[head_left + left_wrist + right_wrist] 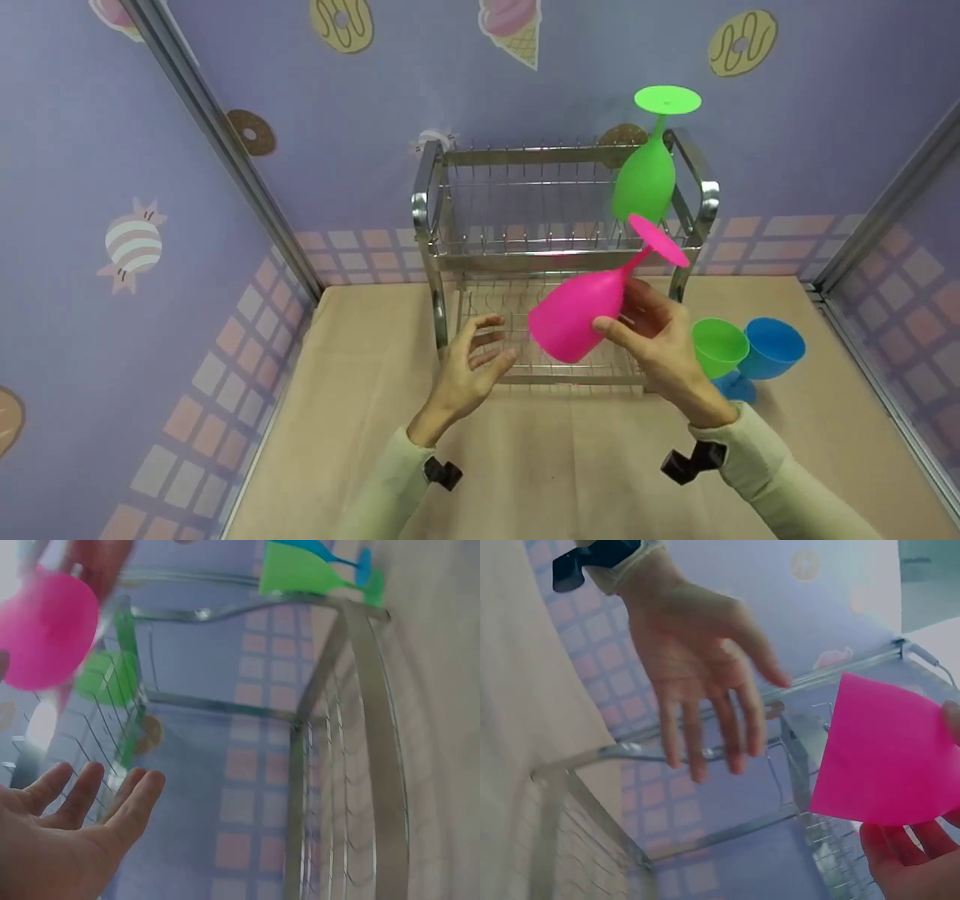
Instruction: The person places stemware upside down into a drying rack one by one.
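Note:
In the head view my right hand (664,349) holds a pink goblet (577,311) around its bowl, tilted with the rim down to the left and the foot up to the right. My left hand (469,371) is held apart from it, fingers loosely bent and holding nothing. Behind both hands stands a two-tier metal dish rack (517,262). A green goblet (646,180) rests upside down at the right of its upper tier. The right wrist view shows the pink bowl (889,757) close up, with fingers (900,855) under it.
Right of the rack, a green goblet (718,346) and a blue goblet (775,349) stand upright side by side on the beige cloth-covered table (547,465). Patterned purple panels (525,97) enclose the back and sides, joined by metal corner posts (225,142).

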Available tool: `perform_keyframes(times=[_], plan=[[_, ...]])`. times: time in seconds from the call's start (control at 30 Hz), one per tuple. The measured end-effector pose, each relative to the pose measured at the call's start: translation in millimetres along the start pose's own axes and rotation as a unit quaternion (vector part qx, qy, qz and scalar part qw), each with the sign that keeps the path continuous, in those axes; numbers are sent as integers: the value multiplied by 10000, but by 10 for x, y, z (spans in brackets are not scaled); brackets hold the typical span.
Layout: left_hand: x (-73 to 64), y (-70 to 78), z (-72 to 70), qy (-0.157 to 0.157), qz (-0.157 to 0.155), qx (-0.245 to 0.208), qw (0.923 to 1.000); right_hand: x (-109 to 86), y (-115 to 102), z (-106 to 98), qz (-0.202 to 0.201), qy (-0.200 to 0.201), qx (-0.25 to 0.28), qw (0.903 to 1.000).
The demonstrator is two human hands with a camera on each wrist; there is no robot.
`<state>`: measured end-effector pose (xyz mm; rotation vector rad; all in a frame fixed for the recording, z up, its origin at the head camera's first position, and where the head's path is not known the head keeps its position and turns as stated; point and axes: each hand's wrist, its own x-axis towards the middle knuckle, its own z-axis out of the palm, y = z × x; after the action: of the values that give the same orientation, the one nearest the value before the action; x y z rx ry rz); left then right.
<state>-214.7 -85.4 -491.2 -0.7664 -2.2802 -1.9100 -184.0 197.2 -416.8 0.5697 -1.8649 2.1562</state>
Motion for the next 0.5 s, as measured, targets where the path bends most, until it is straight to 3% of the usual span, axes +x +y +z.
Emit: perform_keyframes(times=[0.13,0.27,0.5], plan=[[-12,-149,-170,390,-192,509,9978,238,-221,-42,-86,-148,-490,9987],[9,-230,-301,833,-249,740,9935,473,-451,-67,-186,-282,-942,9950],[82,-305,-462,1705,-190,1132,9787,858,-819,-34,-368,-384,-1530,9868]])
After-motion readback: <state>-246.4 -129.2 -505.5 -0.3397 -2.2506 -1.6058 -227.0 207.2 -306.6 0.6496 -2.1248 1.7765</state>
